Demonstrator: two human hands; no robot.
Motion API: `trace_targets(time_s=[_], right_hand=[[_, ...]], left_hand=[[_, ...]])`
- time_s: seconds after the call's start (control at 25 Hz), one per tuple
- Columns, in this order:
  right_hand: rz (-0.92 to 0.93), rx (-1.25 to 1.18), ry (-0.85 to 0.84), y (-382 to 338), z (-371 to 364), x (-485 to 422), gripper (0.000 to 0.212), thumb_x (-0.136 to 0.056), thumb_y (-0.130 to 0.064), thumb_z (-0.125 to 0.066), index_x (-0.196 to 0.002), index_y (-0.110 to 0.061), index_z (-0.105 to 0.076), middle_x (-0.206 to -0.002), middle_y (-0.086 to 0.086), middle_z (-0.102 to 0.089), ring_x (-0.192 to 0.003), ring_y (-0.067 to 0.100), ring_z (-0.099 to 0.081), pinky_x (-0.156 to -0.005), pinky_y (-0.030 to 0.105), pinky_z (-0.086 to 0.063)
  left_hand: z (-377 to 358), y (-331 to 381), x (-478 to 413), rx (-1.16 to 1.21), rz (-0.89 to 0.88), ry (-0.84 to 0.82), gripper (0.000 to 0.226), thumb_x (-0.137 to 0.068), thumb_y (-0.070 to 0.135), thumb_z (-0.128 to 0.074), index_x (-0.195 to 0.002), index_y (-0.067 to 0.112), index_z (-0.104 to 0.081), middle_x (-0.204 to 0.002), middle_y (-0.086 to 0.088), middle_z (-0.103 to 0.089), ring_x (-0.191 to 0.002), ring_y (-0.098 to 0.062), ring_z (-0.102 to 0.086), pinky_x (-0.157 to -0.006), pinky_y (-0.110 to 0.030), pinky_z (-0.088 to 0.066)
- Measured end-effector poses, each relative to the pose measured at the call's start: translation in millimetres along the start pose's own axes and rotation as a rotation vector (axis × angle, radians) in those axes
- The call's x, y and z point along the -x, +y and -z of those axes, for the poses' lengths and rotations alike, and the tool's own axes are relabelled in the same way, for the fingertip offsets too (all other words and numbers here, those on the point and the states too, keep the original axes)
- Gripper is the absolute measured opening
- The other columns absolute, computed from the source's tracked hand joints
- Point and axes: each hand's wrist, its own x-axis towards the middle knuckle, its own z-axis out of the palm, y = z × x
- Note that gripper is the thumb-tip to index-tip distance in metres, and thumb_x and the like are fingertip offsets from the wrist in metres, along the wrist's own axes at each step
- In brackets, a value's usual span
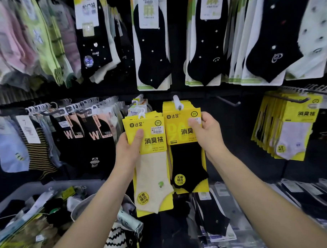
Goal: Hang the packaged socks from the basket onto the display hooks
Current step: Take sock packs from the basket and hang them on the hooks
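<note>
Cream sock pack [153,172], yellow-carded, gripped in left hand [129,149] fingers; right hand [208,133] fingers pinch black sock pack [186,165] on hook [176,103] above them; basket [40,186] lower left.

A yellow cardboard pack with a cream ankle sock [151,161] stands upright at centre, white plastic hanger [141,113] on top. Touching it at 3 o'clock, yellow packs of black socks [186,160] hang on a white-tipped display hook [176,102]. A grey plastic basket [28,193] of mixed packs sits at 8 o'clock.

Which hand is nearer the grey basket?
Left. The left hand holds the cream sock pack up and right of the basket; the right hand is farther right, pinching the black sock pack.
</note>
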Motion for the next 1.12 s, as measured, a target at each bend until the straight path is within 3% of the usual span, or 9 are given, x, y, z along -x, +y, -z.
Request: trace_targets(time_s=[0.28,0.32,0.44,0.48,0.64,0.72,0.8,0.92,1.12], right_hand=[[-0.103,0.071,0.002,11.9,-10.5,-9.8,0.008,-0.091,-0.023,-0.058,-0.087,-0.029,-0.057,-0.092,-0.002,-0.069,-0.091,0.017,-0.066,-0.087,0.045,-0.053],[-0.097,0.085,0.044,12.3,-11.1,-8.3,0.005,-0.089,-0.024,-0.060,-0.089,-0.026,-0.056,-0.091,-0.004,-0.067,-0.092,0.017,-0.065,-0.087,0.044,-0.053],[0.047,0.185,0.306,10.1,-11.5,9.9,0.024,-0.082,-0.032,-0.067,-0.091,-0.028,-0.045,-0.085,-0.013,-0.050,-0.092,0.017,-0.054,-0.080,0.035,-0.047],[0.122,0.189,0.311,7.0,-14.0,19.7,0.026,-0.080,-0.037,-0.067,-0.086,-0.032,-0.042,-0.083,-0.014,-0.047,-0.088,0.014,-0.051,-0.076,0.030,-0.044],[0.125,0.188,-0.067,-8.8,-43.4,45.7,0.037,-0.068,-0.056,-0.068,-0.084,-0.033,-0.045,-0.080,-0.010,-0.052,-0.072,0.003,-0.049,-0.062,0.012,-0.040],[0.073,0.153,-0.102,-12.9,-51.3,45.6,0.034,-0.071,-0.045,-0.074,-0.087,-0.023,-0.053,-0.084,-0.005,-0.061,-0.075,0.010,-0.057,-0.067,0.019,-0.048],[0.035,0.061,-0.083,-13.5,-48.7,43.1,0.021,-0.076,-0.029,-0.075,-0.085,-0.020,-0.058,-0.089,-0.001,-0.070,-0.083,0.016,-0.066,-0.076,0.034,-0.055],[0.005,-0.024,-0.110,-11.4,-37.1,42.7,0.013,-0.083,-0.020,-0.070,-0.087,-0.022,-0.058,-0.088,-0.002,-0.073,-0.078,0.008,-0.069,-0.070,0.026,-0.057],[-0.061,-0.123,-0.030,-4.6,-10.5,42.7,0.014,-0.088,-0.012,-0.063,-0.090,-0.025,-0.057,-0.079,-0.006,-0.071,-0.069,0.004,-0.069,-0.054,0.017,-0.052]], left_hand=[[20.6,-0.8,7.4,-0.042,-0.085,0.044,0.005,-0.089,0.035,-0.057,-0.091,0.031,-0.059,-0.092,0.010,-0.070,-0.078,-0.001,-0.068,-0.060,-0.013,-0.052],[22.5,1.8,8.8,-0.049,-0.095,0.048,0.006,-0.088,0.037,-0.057,-0.091,0.032,-0.058,-0.091,0.011,-0.069,-0.077,0.002,-0.068,-0.059,-0.012,-0.051],[25.0,7.4,13.2,-0.068,-0.133,0.052,0.010,-0.086,0.041,-0.058,-0.093,0.034,-0.057,-0.093,0.014,-0.068,-0.079,0.004,-0.067,-0.062,-0.012,-0.051],[23.7,9.4,15.9,-0.070,-0.145,0.051,0.013,-0.084,0.043,-0.058,-0.094,0.033,-0.058,-0.094,0.013,-0.068,-0.081,0.003,-0.067,-0.063,-0.012,-0.051],[8.9,13.2,29.1,-0.041,-0.156,0.020,0.042,-0.075,0.047,-0.059,-0.105,0.017,-0.058,-0.103,0.001,-0.068,-0.090,-0.011,-0.067,-0.075,-0.028,-0.055],[3.8,13.5,34.4,-0.012,-0.150,0.022,0.038,-0.076,0.043,-0.062,-0.103,0.017,-0.057,-0.106,-0.005,-0.067,-0.094,-0.018,-0.066,-0.078,-0.035,-0.055],[4.3,14.0,35.9,0.013,-0.134,0.016,0.028,-0.077,0.043,-0.061,-0.095,0.024,-0.054,-0.103,-0.002,-0.066,-0.092,-0.015,-0.066,-0.075,-0.029,-0.056],[7.8,11.7,33.1,-0.035,-0.157,0.011,0.007,-0.088,0.035,-0.055,-0.090,0.028,-0.052,-0.096,0.008,-0.064,-0.086,-0.005,-0.063,-0.069,-0.017,-0.054],[7.3,6.8,23.2,-0.005,-0.121,0.038,0.012,-0.094,0.030,-0.051,-0.099,0.020,-0.056,-0.103,-0.001,-0.067,-0.094,-0.016,-0.065,-0.080,-0.030,-0.053]])
